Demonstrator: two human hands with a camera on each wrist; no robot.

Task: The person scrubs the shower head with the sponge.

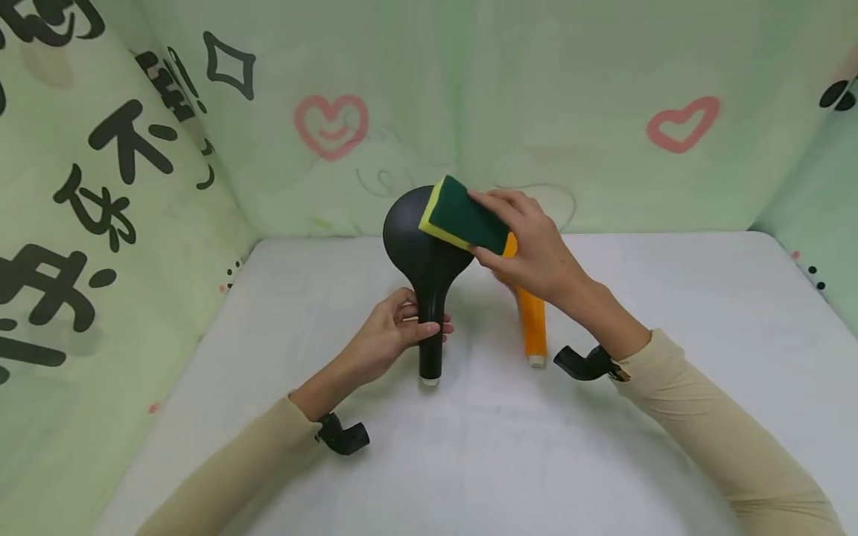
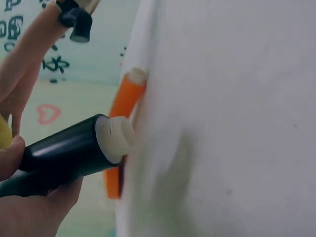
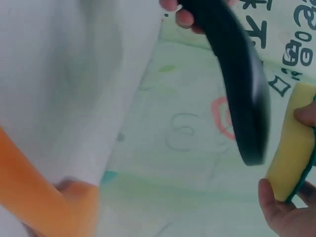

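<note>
2 hands — left hand (image 1: 389, 335) holds black paddle (image 1: 425, 246), right hand (image 1: 529, 246) presses sponge (image 1: 464, 214).

Orange handle (image 1: 532, 321): it lay flat on the table, white cap end toward the near edge.
Table (image 1: 670, 313): it was covered in white, smooth and plain.
Backdrop (image 1: 570, 89): it hung pale green on three sides, printed with pink hearts (image 1: 682, 123), black characters (image 1: 107, 179) and a diamond outline (image 1: 230, 65).
</note>
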